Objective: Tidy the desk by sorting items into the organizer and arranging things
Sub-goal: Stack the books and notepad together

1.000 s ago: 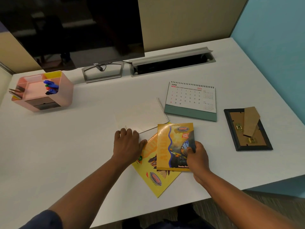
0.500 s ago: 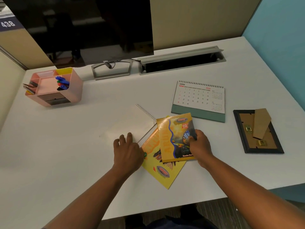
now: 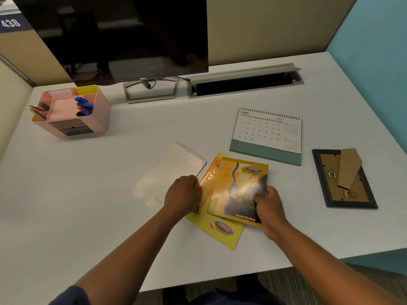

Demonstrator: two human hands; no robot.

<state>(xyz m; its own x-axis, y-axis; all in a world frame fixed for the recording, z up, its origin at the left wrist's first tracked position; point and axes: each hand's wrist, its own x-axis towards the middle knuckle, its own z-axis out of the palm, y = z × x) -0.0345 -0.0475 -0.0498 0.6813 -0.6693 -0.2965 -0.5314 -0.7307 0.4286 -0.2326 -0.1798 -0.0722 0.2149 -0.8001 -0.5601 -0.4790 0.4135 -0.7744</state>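
Pens already sit in the organizer (image 3: 72,111). Our right hand (image 3: 267,208) grips the top booklet (image 3: 239,190), our left hand (image 3: 184,192) curls at the lower booklet (image 3: 220,232); notebook (image 3: 169,175), calendar (image 3: 267,134) and frame (image 3: 343,179) remain unarranged.

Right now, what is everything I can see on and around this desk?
white desk: one, white, fills the view
black Dell monitor: one, black, back left, on a grey stand
grey cable tray: one, grey, lid open, back centre
pink plastic organizer: one, pink, back left; holds blue markers
June desk calendar: one, white with green base, right of centre
black picture frame: one, face down, brown backing, far right
white spiral notepad: one, white, centre
large yellow booklet: one, yellow, front centre, lowest
small yellow booklet: one, yellow and blue, atop the large one
left hand: on the booklets' left edge
right hand: grips the small booklet's right edge
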